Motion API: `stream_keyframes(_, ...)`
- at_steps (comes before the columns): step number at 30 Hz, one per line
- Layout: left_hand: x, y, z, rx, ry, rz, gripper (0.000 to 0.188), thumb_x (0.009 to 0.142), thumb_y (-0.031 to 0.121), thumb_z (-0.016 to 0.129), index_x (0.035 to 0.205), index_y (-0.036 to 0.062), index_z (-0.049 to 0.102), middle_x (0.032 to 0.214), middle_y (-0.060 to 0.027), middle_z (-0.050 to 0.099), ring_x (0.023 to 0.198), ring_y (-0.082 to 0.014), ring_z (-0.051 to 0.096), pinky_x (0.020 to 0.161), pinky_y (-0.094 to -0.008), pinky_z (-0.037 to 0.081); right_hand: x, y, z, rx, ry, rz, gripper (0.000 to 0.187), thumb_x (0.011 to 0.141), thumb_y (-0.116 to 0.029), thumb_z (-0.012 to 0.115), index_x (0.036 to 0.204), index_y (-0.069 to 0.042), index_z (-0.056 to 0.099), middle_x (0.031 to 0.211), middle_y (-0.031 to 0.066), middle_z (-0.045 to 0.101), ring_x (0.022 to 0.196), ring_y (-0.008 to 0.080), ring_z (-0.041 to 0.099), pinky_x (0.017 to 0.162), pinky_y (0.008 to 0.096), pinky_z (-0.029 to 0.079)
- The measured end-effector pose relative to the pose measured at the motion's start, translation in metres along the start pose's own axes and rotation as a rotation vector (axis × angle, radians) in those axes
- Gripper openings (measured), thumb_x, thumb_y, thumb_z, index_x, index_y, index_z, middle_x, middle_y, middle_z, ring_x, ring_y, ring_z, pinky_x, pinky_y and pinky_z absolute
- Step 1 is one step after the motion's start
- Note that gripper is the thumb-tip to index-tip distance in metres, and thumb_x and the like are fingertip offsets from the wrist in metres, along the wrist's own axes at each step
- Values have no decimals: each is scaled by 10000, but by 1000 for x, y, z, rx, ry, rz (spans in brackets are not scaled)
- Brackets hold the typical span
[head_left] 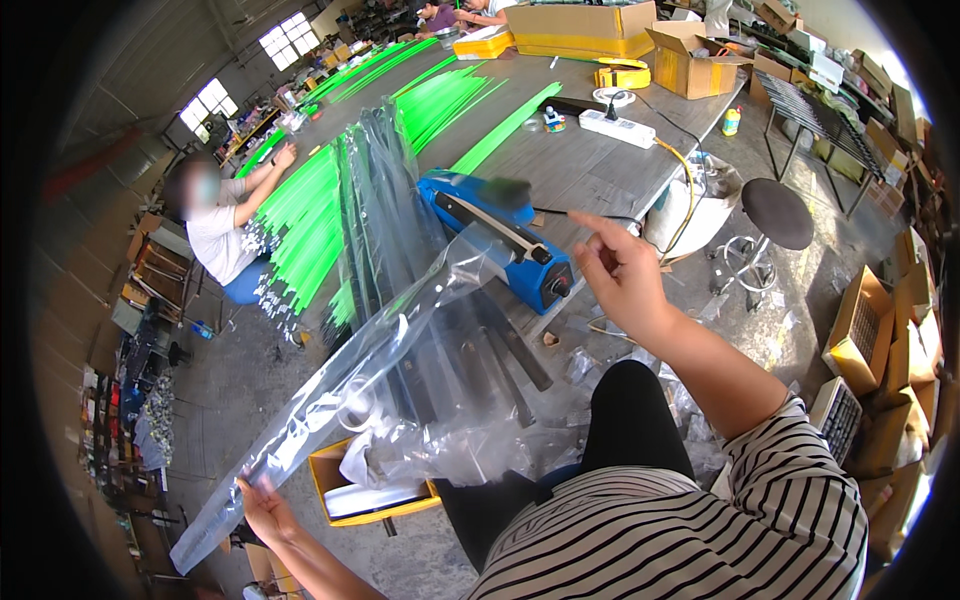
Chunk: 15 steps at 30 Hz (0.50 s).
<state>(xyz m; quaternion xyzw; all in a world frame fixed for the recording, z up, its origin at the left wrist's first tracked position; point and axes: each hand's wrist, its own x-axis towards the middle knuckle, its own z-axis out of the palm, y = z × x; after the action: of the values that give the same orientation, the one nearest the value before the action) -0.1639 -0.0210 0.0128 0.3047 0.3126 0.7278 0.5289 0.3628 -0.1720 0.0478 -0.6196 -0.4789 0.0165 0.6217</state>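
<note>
My left hand (265,508) is closed on the lower end of a long clear plastic sleeve (330,400), which slants up to the right. The sleeve's upper end lies against a blue bag sealer (540,272) at the table edge. Just right of the sealer, my right hand (622,265) hangs in the air with its fingers apart and nothing in them. Dark strips wrapped in clear plastic (385,200) lie left of the sealer, their ends jutting over the table edge. Part of the sealer's top is blurred.
Bright green strips (310,215) cover the table (590,170), with a person (225,215) seated at its left. A white power strip (617,128) and cartons (690,65) stand farther back. Below the sleeve is a yellow-edged box (385,512); a round stool (778,213) stands at right.
</note>
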Motion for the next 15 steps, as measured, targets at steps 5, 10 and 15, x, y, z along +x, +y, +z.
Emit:
stream_keyframes(5,-21,34,-38,-72,-182,7,227,854,112,510,1018,-41,542,1021,-116,588,931,-175,567,860,-292,461,-7,-4,22,271,-211,346,243,789,-153,610,924,48,584,659,72,580,556,126,571,522,234,447)
stream_keyframes(10,-50,66,-65,-104,-164,36,241,855,140,521,1014,-40,548,1027,-110,585,912,-168,565,836,-288,457,-12,-28,44,719,-504,682,226,775,-148,624,887,46,591,729,70,598,666,145,584,611,249,478)
stream_keyframes(15,-83,106,-86,-120,-36,123,264,859,154,520,1029,-47,524,985,-118,586,902,-176,554,831,-307,452,-20,-48,46,701,-598,569,211,748,-91,631,908,40,588,769,76,598,654,125,567,605,235,477)
